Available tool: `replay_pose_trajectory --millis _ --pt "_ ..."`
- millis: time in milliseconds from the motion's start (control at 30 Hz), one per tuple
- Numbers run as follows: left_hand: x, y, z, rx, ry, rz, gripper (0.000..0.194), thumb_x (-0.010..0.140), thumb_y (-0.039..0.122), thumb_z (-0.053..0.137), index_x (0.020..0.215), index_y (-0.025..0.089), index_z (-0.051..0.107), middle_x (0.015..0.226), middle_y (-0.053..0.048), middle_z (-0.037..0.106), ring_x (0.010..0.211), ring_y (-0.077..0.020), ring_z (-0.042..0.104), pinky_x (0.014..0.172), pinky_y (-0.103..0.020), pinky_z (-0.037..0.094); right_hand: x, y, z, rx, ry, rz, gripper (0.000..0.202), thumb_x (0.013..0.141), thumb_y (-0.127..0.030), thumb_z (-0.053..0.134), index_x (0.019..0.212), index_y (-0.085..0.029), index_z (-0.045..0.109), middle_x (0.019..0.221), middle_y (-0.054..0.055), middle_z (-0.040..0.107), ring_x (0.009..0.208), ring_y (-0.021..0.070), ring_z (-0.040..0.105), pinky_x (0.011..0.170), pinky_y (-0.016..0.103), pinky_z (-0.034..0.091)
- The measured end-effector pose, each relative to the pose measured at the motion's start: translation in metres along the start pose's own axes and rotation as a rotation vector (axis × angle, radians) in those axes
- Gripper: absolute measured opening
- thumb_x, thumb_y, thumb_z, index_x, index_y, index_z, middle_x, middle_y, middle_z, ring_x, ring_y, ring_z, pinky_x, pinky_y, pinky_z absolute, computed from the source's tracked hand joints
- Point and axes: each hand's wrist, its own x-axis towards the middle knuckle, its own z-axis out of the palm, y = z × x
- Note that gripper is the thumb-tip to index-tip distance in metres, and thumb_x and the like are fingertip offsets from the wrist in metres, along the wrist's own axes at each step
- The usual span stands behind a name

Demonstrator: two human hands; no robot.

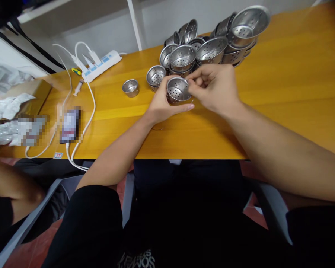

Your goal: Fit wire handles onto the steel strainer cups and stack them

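Note:
A small perforated metal cup [178, 90] is held above the wooden table [114, 123], its open top facing up and toward me. My left hand [162, 99] is wrapped round the cup's left side, thumb along its lower edge. At the cup's right rim my right hand [216, 86] is pinched, and a thin wire-like piece shows just below its fingers. What exactly lies between those fingertips is too small to tell. Just behind my hands stand several stacked perforated cups [182, 58]. To the left, a smaller cup [130, 88] stands alone.
A white power strip [104, 66] with cables lies at the back left, near a syringe [78, 88] and a yellow-green tool [76, 71]. A phone [69, 126] is plugged in. Plastic bags and a box sit far left, beside another person's arm [13, 178].

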Motion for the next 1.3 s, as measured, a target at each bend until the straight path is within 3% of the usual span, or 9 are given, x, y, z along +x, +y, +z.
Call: replay_pose_trajectory --millis 133,300,433,500,600,733,933,1133,1300 --pt "0.000 0.004 -0.002 0.011 0.002 -0.046 0.123 0.099 0.091 0.103 0.185 0.025 0.045 0.170 -0.019 0.071 0.169 -0.0433 0.074 0.152 -0.070 0.055 0.001 0.002 0.003 -0.029 0.011 -0.024 0.034 0.112 -0.066 0.103 0.106 -0.034 0.092 0.075 0.001 0.065 0.064 0.0248 0.059 0.068 0.051 0.068" --pt "-0.002 0.004 -0.003 -0.020 -0.035 -0.015 0.124 0.096 0.099 0.100 0.181 0.025 0.049 0.169 -0.017 0.072 0.163 -0.0408 0.077 0.148 -0.067 0.058 0.000 -0.008 0.006 0.026 0.047 -0.033 0.029 0.113 -0.062 0.102 0.116 -0.034 0.094 0.076 0.002 0.067 0.064 0.0257 0.061 0.067 0.051 0.067" --pt "0.000 0.011 -0.010 -0.109 -0.033 -0.078 0.108 0.099 0.102 0.096 0.167 0.024 0.065 0.155 -0.012 0.079 0.147 -0.0357 0.083 0.143 -0.063 0.063 0.001 -0.021 -0.002 0.130 -0.061 -0.033 0.052 0.118 -0.083 0.091 0.110 -0.031 0.093 0.092 0.008 0.081 0.077 0.0268 0.072 0.075 0.048 0.069" --pt "0.002 0.017 -0.014 -0.156 -0.033 -0.121 0.101 0.103 0.103 0.091 0.161 0.023 0.069 0.149 -0.011 0.082 0.142 -0.0333 0.085 0.141 -0.061 0.065 0.002 -0.024 -0.007 0.192 -0.164 -0.008 0.066 0.111 -0.100 0.091 0.115 -0.033 0.092 0.100 0.008 0.084 0.083 0.0275 0.076 0.079 0.048 0.072" --pt "0.002 0.020 -0.017 -0.175 -0.058 -0.148 0.097 0.106 0.101 0.089 0.162 0.024 0.069 0.152 -0.011 0.083 0.145 -0.0329 0.085 0.141 -0.058 0.065 0.006 -0.024 -0.011 0.224 -0.224 -0.002 0.080 0.096 -0.113 0.095 0.110 -0.034 0.088 0.092 0.005 0.080 0.077 0.0260 0.073 0.071 0.047 0.070" --pt "0.000 0.007 -0.012 -0.114 -0.086 -0.074 0.103 0.111 0.095 0.086 0.180 0.025 0.054 0.170 -0.015 0.073 0.162 -0.0369 0.078 0.147 -0.063 0.061 0.009 -0.021 -0.009 0.269 -0.212 -0.015 0.082 0.089 -0.111 0.103 0.094 -0.033 0.080 0.076 0.001 0.067 0.065 0.0221 0.063 0.062 0.045 0.062" --pt "-0.002 -0.017 -0.006 -0.036 -0.084 0.008 0.099 0.118 0.075 0.084 0.190 0.022 0.040 0.174 -0.019 0.067 0.171 -0.0397 0.072 0.154 -0.068 0.054 0.012 -0.017 -0.007 0.290 -0.235 0.004 0.085 0.083 -0.111 0.107 0.091 -0.031 0.076 0.073 -0.001 0.066 0.058 0.0178 0.055 0.055 0.041 0.053" --pt "-0.001 -0.001 -0.009 -0.028 -0.049 -0.053 0.080 0.115 0.052 0.088 0.178 0.020 0.051 0.166 -0.019 0.074 0.158 -0.0359 0.080 0.147 -0.062 0.064 0.010 -0.011 -0.006 0.292 -0.253 0.023 0.080 0.083 -0.103 0.114 0.092 -0.031 0.080 0.076 0.000 0.069 0.063 0.0186 0.057 0.056 0.040 0.057" --pt "-0.001 0.003 -0.012 -0.007 -0.055 -0.064 0.085 0.113 0.054 0.090 0.179 0.019 0.050 0.165 -0.019 0.073 0.158 -0.0372 0.079 0.150 -0.063 0.059 0.008 -0.011 -0.005 0.274 -0.250 0.059 0.070 0.087 -0.092 0.119 0.092 -0.032 0.083 0.082 0.002 0.074 0.072 0.0214 0.061 0.066 0.042 0.064"
